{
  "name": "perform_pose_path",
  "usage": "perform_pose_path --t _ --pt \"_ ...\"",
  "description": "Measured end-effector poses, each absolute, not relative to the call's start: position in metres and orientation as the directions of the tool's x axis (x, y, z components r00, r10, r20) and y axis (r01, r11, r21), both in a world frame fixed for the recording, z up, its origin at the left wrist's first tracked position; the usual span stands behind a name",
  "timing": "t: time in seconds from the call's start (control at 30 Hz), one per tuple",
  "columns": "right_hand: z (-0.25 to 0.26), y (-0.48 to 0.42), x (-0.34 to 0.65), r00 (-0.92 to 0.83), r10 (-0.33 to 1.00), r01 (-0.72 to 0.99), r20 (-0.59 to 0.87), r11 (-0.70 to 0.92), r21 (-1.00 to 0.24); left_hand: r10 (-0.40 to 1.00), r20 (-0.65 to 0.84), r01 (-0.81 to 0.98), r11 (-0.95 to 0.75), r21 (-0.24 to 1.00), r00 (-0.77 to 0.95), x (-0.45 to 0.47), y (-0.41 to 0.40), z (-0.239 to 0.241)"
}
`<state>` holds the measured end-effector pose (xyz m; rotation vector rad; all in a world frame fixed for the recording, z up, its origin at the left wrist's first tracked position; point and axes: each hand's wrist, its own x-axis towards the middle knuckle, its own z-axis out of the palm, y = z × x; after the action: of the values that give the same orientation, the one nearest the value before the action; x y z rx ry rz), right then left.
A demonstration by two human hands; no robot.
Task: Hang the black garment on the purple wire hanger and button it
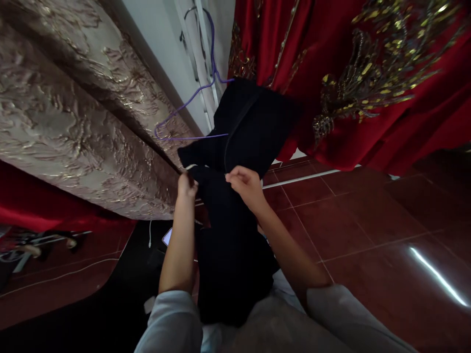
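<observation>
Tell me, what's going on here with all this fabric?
A person is holding a black garment up in front of them with both hands. The left hand and the right hand each pinch it near the middle, and its lower part hangs down toward their lap. A purple wire hanger is at the garment's top. A beige embossed fabric hangs to the left and a red gold-embroidered cloth to the right, above a red tiled floor.

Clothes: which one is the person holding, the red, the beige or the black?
The black garment: both the left hand and right hand grip it. The red gold-embroidered dress and beige brocade fabric hang untouched.
</observation>
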<state>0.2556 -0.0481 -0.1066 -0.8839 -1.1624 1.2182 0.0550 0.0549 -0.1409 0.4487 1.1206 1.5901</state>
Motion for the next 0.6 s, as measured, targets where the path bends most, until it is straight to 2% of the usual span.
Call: perform_pose_path --t 0.07,0.13,0.17,0.23,0.3,0.33,0.4,0.47,0.53,0.6 --pt "-0.125 -0.061 0.269 0.050 0.994 -0.282 0.093 0.103 -0.954 0.915 -0.269 -0.496 0.091 0.863 -0.299 0.069 0.041 -0.155" --pt "-0.140 -0.074 0.283 0.196 0.979 -0.242 0.052 0.100 -0.965 0.948 -0.200 -0.458 0.067 0.886 -0.248 0.078 0.028 -0.151" --pt "-0.144 -0.079 0.289 0.285 0.956 -0.176 0.073 0.128 -0.976 0.973 -0.112 -0.430 0.015 0.903 -0.201 0.081 0.023 -0.143" --pt "-0.143 -0.082 0.296 0.394 0.895 0.033 0.209 0.213 -0.976 0.990 0.131 -0.350 -0.140 0.926 -0.047 0.089 0.012 -0.117" --pt "-0.130 -0.077 0.295 0.322 0.880 0.205 0.349 0.295 -0.933 0.930 0.339 -0.229 -0.303 0.925 0.141 0.101 0.000 -0.086" --pt "-0.122 -0.073 0.292 0.225 0.901 0.226 0.372 0.323 -0.919 0.891 0.399 -0.151 -0.373 0.915 0.217 0.108 -0.006 -0.072" --pt "-0.103 -0.062 0.285 0.013 0.940 0.150 0.342 0.336 -0.930 0.807 0.507 0.001 -0.532 0.846 0.302 0.122 -0.018 -0.052" --pt "-0.088 -0.053 0.278 -0.131 0.955 0.020 0.265 0.270 -0.963 0.723 0.609 0.105 -0.668 0.737 0.326 0.130 -0.024 -0.045" --pt "-0.074 -0.045 0.276 -0.179 0.970 -0.075 0.163 0.152 -0.986 0.695 0.624 0.150 -0.702 0.696 0.357 0.127 -0.025 -0.052" --pt "-0.063 -0.038 0.281 -0.182 0.980 -0.107 0.083 0.064 -0.992 0.722 0.498 0.206 -0.645 0.736 0.481 0.113 -0.020 -0.069"
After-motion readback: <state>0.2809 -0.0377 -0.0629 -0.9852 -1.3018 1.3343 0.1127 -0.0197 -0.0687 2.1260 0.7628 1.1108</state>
